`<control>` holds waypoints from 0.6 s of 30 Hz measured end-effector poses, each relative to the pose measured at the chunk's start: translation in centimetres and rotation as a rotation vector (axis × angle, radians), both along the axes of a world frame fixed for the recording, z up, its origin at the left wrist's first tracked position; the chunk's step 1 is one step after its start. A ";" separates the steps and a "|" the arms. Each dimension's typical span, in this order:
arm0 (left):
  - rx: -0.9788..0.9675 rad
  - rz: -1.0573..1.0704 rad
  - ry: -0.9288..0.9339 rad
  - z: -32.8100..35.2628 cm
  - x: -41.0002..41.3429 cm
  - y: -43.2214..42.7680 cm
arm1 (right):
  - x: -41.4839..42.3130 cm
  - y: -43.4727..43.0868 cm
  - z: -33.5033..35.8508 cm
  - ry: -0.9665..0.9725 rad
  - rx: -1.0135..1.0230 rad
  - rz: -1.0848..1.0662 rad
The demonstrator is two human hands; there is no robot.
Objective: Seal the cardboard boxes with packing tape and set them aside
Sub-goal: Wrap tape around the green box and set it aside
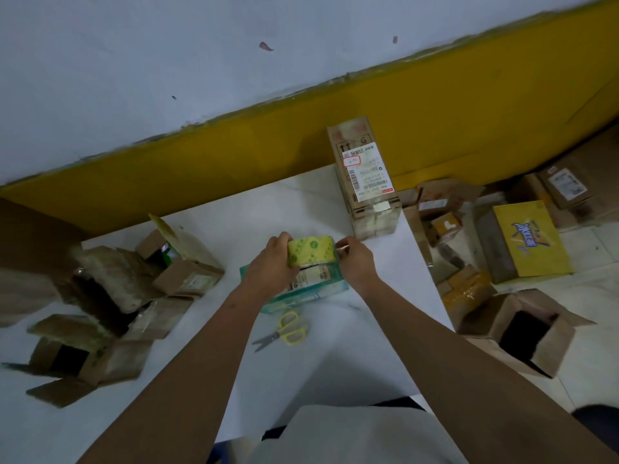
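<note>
I am gripping the tape roll [311,251] in my left hand [271,267] over the box [318,279] — my right hand [357,262], just beside the roll, is pinching the tape end [340,252].

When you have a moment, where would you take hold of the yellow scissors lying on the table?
Probably by the handle loops, coming from above: the scissors lie flat on the table, blades pointing left, loops on the right.

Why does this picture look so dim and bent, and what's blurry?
Head view: dim, bluish light; the wide-angle lens bends the yellow wall stripe; the open boxes at left are smeared by blur, while the tape roll looks fairly sharp.
</note>
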State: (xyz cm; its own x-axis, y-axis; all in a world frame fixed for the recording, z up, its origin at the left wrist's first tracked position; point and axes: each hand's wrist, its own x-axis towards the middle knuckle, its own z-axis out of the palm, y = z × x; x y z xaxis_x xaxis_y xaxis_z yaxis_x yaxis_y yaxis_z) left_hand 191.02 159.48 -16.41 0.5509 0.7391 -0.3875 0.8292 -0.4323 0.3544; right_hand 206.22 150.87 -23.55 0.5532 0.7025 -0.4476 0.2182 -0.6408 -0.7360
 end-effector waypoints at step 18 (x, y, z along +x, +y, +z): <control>0.013 -0.026 -0.081 2.9 2.6 -0.4 | -0.4 1.2 0.3 -0.043 -0.055 0.097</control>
